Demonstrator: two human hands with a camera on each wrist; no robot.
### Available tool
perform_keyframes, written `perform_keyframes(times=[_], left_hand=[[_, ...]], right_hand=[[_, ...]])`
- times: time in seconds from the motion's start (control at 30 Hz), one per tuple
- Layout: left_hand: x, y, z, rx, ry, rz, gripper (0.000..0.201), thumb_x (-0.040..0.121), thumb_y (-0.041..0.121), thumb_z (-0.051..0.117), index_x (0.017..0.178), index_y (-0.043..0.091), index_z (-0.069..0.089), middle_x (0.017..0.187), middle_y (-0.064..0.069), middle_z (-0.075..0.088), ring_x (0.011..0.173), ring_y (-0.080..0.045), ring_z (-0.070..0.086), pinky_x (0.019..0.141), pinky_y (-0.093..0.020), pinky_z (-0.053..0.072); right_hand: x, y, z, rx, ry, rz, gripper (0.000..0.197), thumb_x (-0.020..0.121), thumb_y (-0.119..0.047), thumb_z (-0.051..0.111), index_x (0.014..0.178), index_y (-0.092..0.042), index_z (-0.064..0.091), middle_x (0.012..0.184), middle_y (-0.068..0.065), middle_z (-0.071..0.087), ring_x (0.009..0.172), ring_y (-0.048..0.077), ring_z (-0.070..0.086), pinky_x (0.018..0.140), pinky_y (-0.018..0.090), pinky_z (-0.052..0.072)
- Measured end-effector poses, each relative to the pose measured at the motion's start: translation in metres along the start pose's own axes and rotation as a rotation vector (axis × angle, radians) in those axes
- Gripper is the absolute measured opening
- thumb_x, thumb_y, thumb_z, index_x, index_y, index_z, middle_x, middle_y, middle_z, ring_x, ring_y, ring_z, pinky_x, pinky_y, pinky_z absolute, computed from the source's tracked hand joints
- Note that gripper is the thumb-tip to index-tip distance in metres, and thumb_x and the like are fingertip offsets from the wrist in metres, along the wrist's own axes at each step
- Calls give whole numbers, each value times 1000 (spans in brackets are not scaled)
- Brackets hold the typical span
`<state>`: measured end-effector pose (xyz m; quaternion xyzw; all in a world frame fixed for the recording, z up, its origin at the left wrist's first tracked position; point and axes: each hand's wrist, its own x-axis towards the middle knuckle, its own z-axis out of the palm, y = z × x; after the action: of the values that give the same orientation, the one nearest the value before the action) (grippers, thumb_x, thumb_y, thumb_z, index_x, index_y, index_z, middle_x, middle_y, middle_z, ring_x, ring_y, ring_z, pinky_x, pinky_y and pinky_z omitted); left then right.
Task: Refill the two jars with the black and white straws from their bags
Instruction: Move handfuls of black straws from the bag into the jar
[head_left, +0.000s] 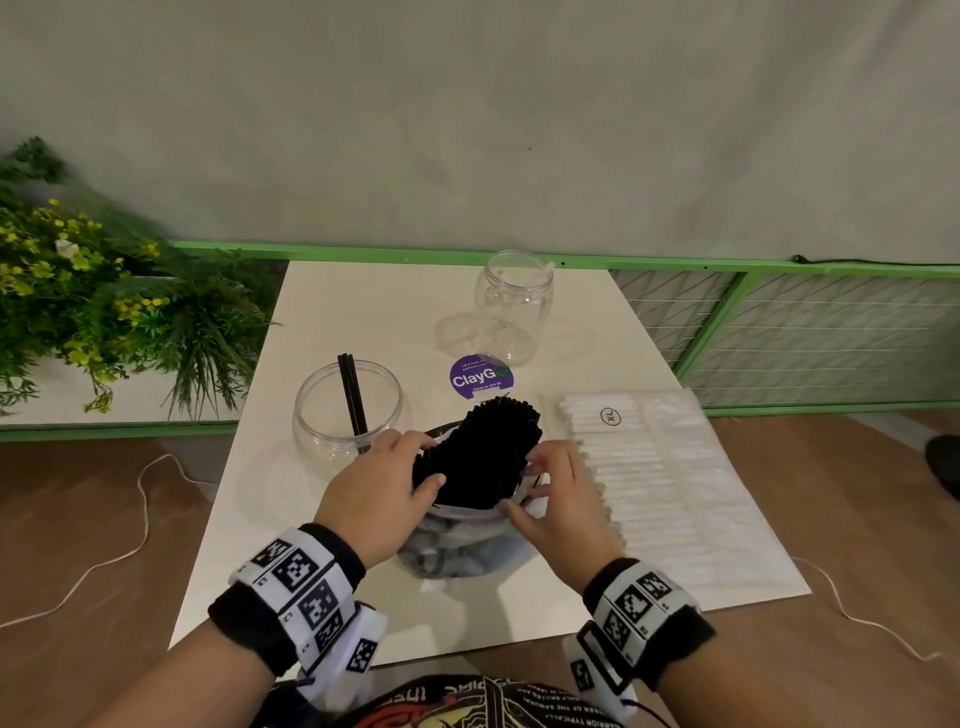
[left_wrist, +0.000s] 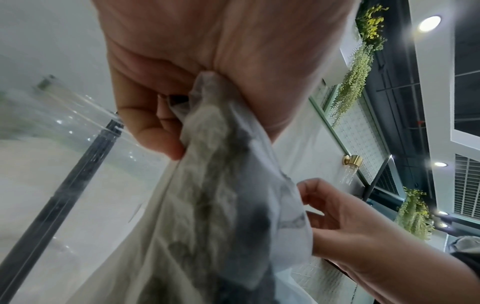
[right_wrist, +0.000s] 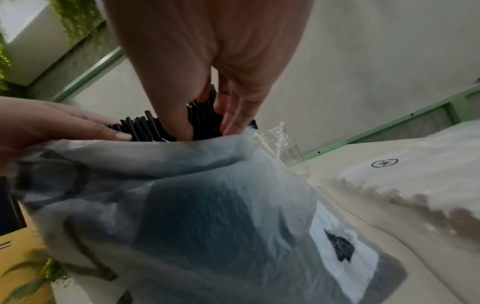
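Your left hand (head_left: 376, 480) grips the black straw bundle (head_left: 480, 457) together w/ the rim of its translucent bag (head_left: 457, 551): fingers curled round the bundle's near-left side, and the left wrist view shows bag film pinched in the palm. Your right hand (head_left: 558, 493) is at the bundle's opposite side, fingers part curled. The right wrist view shows its fingertips (right_wrist: 231, 125) dipped among the straw tops at the bag mouth. Whether they actually clamp any straws can't be confirmed.

Bundle sits between your two hands, approx. upright in the bag, long axis tilted away from you, tops fanned above the bag rim.

Key relation for next move: the black-straw jar (head_left: 347, 408) stands just beyond your left hand, close to its knuckles, mouth up, two black straws (head_left: 353, 397) already leaning inside. Left hand is clearly the nearer one; right hand would have to cross the bag. Judgement: lift along the bundle's axis, clear the bag rim, then carry left and forward, ends down into the jar.

White-straw jar (head_left: 513, 301) is well beyond your right hand, a white straw or two inside. Bag of white straws (head_left: 649, 467) lies flat just outboard of your right hand, unopened as far as can be seen.

Risk, est.: loose grip lets straws fan and spill on table (head_left: 363, 312); bag film may drag up w/ bundle.

Status: early stage, neither jar refilled.
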<state>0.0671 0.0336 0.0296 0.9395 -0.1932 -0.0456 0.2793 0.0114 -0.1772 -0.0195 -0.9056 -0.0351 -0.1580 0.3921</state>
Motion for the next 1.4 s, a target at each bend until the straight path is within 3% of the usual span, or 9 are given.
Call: perform_keyframes(times=[0.1, 0.2, 0.47, 0.63, 0.73, 0.9, 1.1, 1.23, 1.4], left_hand=[[0, 1, 1, 12, -12, 20, 37, 93, 37, 52, 126, 23, 47, 116, 1, 50, 94, -22, 58, 75, -32, 46], [-2, 1, 2, 15, -19, 35, 38, 93, 37, 52, 127, 23, 47, 115, 0, 49, 96, -22, 58, 76, -32, 46], [-4, 1, 4, 14, -32, 26, 39, 93, 40, 50, 128, 25, 45, 118, 4, 48, 98, -19, 57, 80, -33, 48], [-5, 6, 3, 34, -31, -10, 45, 87, 54, 51, 124, 29, 45, 116, 8, 50, 101, -15, 57, 79, -30, 48], [-3, 13, 0, 96, -33, -74, 61, 77, 74, 42, 118, 29, 48, 112, 10, 52, 99, -13, 58, 75, -29, 47], [7, 20, 1, 309, 5, -130, 78, 68, 89, 18, 101, 26, 51, 97, 7, 56, 92, -17, 61, 69, -31, 44], [10, 17, 8, 400, 57, -70, 76, 70, 75, 5, 98, 24, 54, 90, 4, 57, 82, -20, 63, 59, -28, 37], [11, 11, 2, 339, 40, -32, 61, 83, 64, 14, 104, 24, 55, 93, 3, 58, 85, -23, 62, 60, -29, 38], [12, -4, -5, 189, 65, -22, 35, 96, 45, 34, 110, 23, 56, 98, 0, 60, 85, -24, 60, 66, -33, 45]], right_hand=[[6, -4, 4, -95, -99, 49, 57, 72, -19, 79, 119, -14, 48, 114, -5, 45, 101, 5, 46, 87, 15, 43], [10, -8, 8, -266, -218, 48, 64, 74, -30, 75, 128, -13, 46, 122, 2, 52, 111, 20, 44, 95, 28, 40], [21, -12, 22, -375, -187, -15, 48, 73, -34, 73, 112, -9, 61, 104, 3, 65, 99, 27, 49, 83, 40, 47], [21, -18, 21, -325, -231, -62, 53, 83, -48, 41, 114, -10, 61, 106, 4, 63, 101, 27, 51, 87, 38, 46], [26, -26, 19, -349, -221, -161, 46, 82, -37, 37, 104, -7, 64, 95, 7, 65, 88, 29, 55, 80, 38, 48], [24, -27, 26, -276, -174, -218, 21, 81, -11, 61, 101, -7, 66, 88, 5, 63, 81, 19, 46, 72, 25, 37], [22, -16, 27, -191, -186, -158, 21, 76, -6, 71, 97, -7, 67, 89, 5, 64, 82, 22, 51, 72, 20, 37], [20, -11, 27, -266, -223, -123, 23, 77, 1, 65, 99, -7, 67, 91, 8, 66, 84, 30, 55, 73, 37, 48], [35, -18, 3, -41, 28, -17, 6, 90, -15, 60, 94, -11, 61, 84, 6, 64, 78, 23, 56, 68, 28, 41]])
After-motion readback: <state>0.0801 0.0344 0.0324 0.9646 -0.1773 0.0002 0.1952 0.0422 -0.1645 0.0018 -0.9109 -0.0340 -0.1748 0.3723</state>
